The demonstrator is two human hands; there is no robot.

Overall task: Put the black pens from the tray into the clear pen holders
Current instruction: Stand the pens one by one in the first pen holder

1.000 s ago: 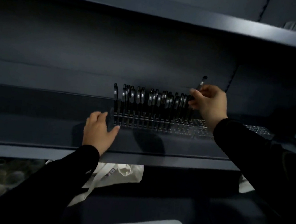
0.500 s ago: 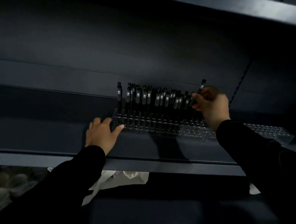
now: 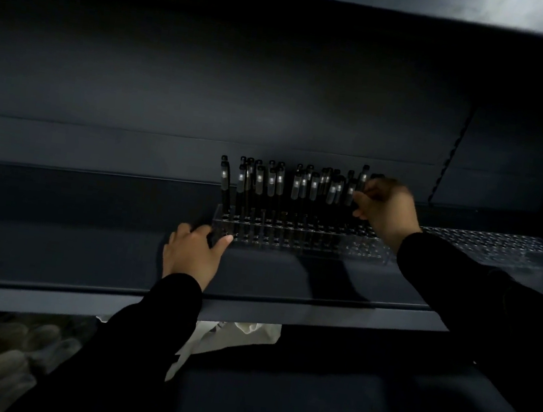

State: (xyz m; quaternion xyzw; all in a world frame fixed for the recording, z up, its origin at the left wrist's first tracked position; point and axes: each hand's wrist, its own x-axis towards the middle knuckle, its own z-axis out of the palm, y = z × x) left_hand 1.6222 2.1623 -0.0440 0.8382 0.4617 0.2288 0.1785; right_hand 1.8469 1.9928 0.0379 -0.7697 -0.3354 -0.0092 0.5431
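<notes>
The right hand (image 3: 385,208) pinches a black pen (image 3: 362,183) upright at the right end of the filled clear pen holder (image 3: 300,239) on the shelf (image 3: 84,250). The left hand (image 3: 193,254), fingers apart, seemingly touches the holder's left corner. Pen labels too blurred to read.

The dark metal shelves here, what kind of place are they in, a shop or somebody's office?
Probably a shop or its stockroom. The long dark metal shelf has a slotted upright behind it, like store racking, and the clear plastic pen holder displays rows of identical black pens. A second clear holder waits alongside.
</notes>
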